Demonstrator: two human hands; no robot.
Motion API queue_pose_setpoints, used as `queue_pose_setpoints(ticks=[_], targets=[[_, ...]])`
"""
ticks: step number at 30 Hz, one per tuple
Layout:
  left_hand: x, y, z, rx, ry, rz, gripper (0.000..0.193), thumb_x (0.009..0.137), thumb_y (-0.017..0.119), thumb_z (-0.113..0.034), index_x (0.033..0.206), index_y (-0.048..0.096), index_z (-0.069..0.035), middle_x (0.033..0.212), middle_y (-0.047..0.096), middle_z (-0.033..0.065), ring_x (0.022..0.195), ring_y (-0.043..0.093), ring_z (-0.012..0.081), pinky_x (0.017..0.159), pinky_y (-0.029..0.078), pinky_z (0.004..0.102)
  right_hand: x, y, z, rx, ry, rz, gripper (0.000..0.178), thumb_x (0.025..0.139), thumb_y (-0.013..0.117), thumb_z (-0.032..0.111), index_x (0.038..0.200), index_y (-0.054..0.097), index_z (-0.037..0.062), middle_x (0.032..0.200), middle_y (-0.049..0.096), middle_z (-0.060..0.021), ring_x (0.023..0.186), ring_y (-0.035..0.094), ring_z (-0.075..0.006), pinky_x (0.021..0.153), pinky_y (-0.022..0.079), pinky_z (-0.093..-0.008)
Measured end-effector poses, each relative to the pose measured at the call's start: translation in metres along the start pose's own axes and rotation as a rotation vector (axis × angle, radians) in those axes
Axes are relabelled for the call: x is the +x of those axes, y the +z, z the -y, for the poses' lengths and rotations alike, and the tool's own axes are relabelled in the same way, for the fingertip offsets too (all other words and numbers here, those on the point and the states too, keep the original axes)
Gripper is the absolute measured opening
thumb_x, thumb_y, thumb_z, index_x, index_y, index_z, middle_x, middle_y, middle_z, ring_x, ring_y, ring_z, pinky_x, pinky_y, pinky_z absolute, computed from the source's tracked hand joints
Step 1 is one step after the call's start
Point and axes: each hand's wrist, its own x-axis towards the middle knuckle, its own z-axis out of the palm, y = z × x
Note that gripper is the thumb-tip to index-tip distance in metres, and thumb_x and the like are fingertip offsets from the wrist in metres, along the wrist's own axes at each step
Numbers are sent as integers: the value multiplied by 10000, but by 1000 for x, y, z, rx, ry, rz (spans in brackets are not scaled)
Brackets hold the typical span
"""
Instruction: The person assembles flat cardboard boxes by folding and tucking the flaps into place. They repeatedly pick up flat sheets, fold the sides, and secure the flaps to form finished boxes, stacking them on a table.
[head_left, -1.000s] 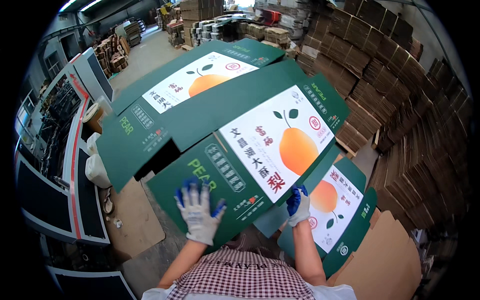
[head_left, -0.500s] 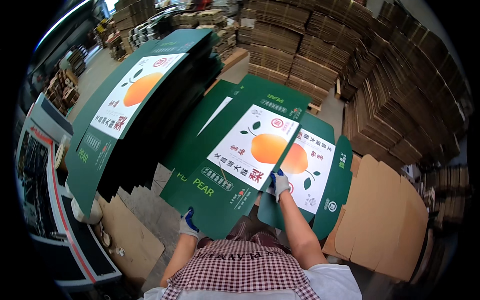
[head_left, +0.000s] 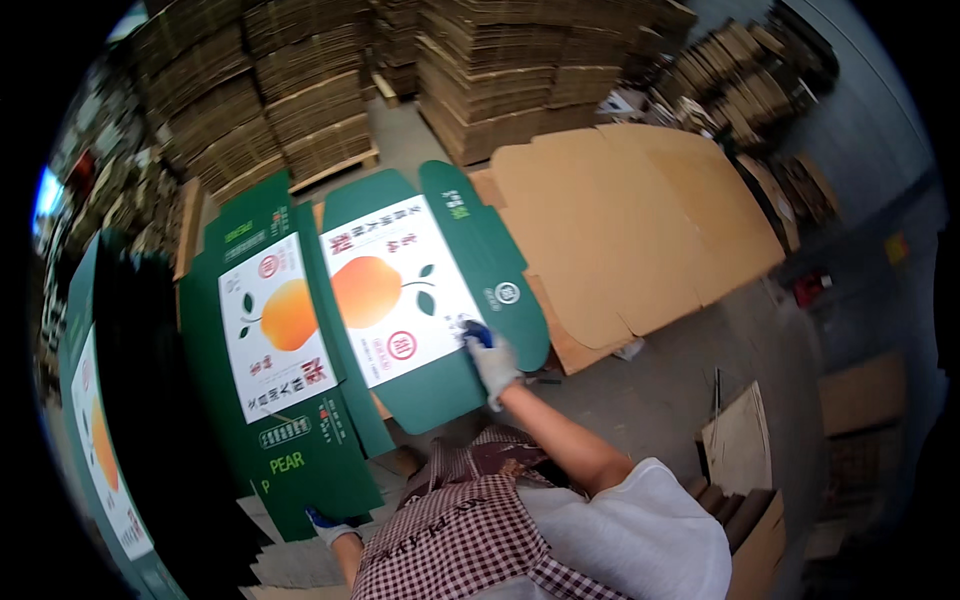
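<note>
Two flat green carton blanks lie side by side, each printed with an orange fruit on a white panel. My left hand (head_left: 330, 526), in a white glove with blue fingers, grips the near edge of the left carton blank (head_left: 345, 470). The right carton blank (head_left: 455, 398) has rounded flaps, and its print is turned the other way. Over its near right part is my right hand (head_left: 492, 362), gloved alike, fingers apart and touching the printed panel. Slight blur softens its fingertips.
A tall pile of green carton blanks (head_left: 82, 330) stands at the far left. Plain brown cardboard (head_left: 610, 230) lies to the right of the blanks. Bundled cardboard stacks (head_left: 490, 80) on pallets rise behind. Leaning boards (head_left: 740, 440) stand at the near right.
My view has swung right. My right hand has left the left blank's edge and moved onto the right blank. The left blank now lies beside the right one, overlapping it less.
</note>
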Motion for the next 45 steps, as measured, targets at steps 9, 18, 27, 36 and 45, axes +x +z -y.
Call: queue_pose_setpoints(ticks=[9, 18, 27, 36, 45], targets=[[-20, 10, -21, 275, 245, -145, 489, 858, 415, -396, 1188, 446, -36, 1211, 455, 132, 1026, 449, 311, 883, 360, 426, 28, -249, -88, -20, 474, -981, 352, 754, 650, 280, 1004, 592, 39, 904, 646, -92, 772, 611, -209, 701, 470, -309], [-23, 49, -26, 317, 461, -133, 381, 852, 463, -302, 1109, 500, -22, 1108, 512, 144, 888, 501, 302, 784, 424, 412, 99, -274, -196, -260, 752, -1164, 391, 693, 695, 402, 816, 605, 42, 719, 620, -58, 570, 550, -164, 525, 416, -313], [-23, 91, -21, 235, 558, -57, 274, 847, 510, -207, 1030, 555, -8, 1004, 570, 156, 751, 554, 293, 686, 487, 398, 91, -291, -209, -179, 611, -922, 494, 702, 646, 397, 1056, 547, 67, 1031, 560, -105, 933, 512, -257, 779, 418, -379], [-48, 109, 3, 494, 706, 241, 276, 829, 554, -159, 1027, 558, 33, 984, 585, 118, 796, 558, 223, 712, 486, 312, 87, -340, -75, -680, 443, -837, 775, 696, 634, 444, 1322, 311, 121, 1276, 422, -118, 1179, 396, -297, 935, 362, -399], [51, 67, -31, 599, 682, 355, 231, 822, 546, -162, 953, 596, 23, 878, 615, 111, 746, 580, 217, 690, 490, 330, 93, -334, -37, -986, 517, -607, 862, 646, 668, 501, 1315, 318, 85, 1272, 427, -104, 1192, 376, -284, 955, 337, -401]])
